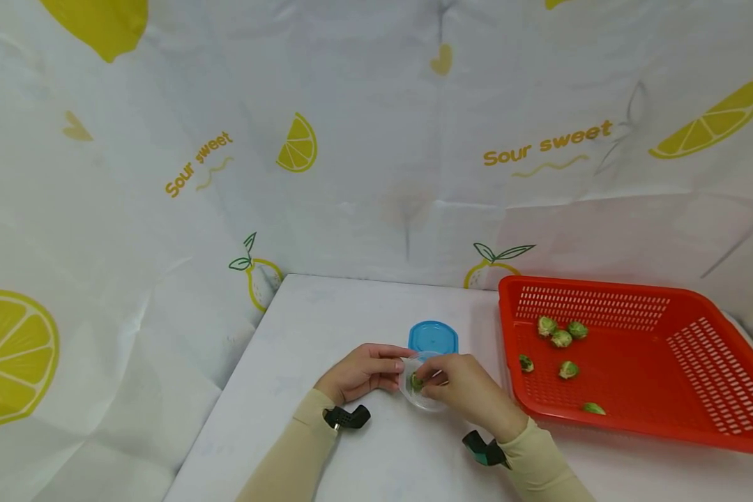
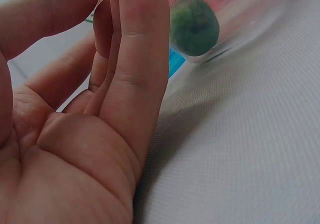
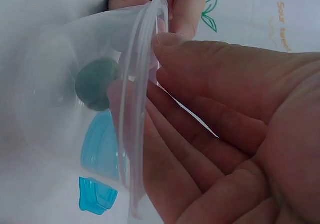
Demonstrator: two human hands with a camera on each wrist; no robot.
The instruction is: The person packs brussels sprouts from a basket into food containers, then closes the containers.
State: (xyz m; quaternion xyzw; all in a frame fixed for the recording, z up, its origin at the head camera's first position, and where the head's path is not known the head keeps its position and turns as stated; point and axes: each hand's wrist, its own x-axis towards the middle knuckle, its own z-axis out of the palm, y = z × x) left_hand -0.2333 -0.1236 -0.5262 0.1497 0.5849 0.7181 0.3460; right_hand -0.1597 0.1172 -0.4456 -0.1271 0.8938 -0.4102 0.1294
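A clear plastic bowl (image 1: 428, 402) stands on the white table with one green Brussels sprout (image 3: 97, 84) inside. My left hand (image 1: 367, 373) grips the bowl's left rim between thumb and fingers. From the right, my right hand (image 1: 467, 390) reaches over the rim, its fingers down inside the bowl. In the right wrist view these fingertips are right at the sprout, while the thumb stays up by the rim, well apart from it. Just behind the bowl lies a blue lid (image 1: 434, 337).
On the right stands a large red plastic basket (image 1: 634, 411) with slotted walls. Several Brussels sprouts (image 1: 561, 339) lie in its left part. A white lemon-print sheet (image 1: 376, 174) hangs behind and to the left of the table.
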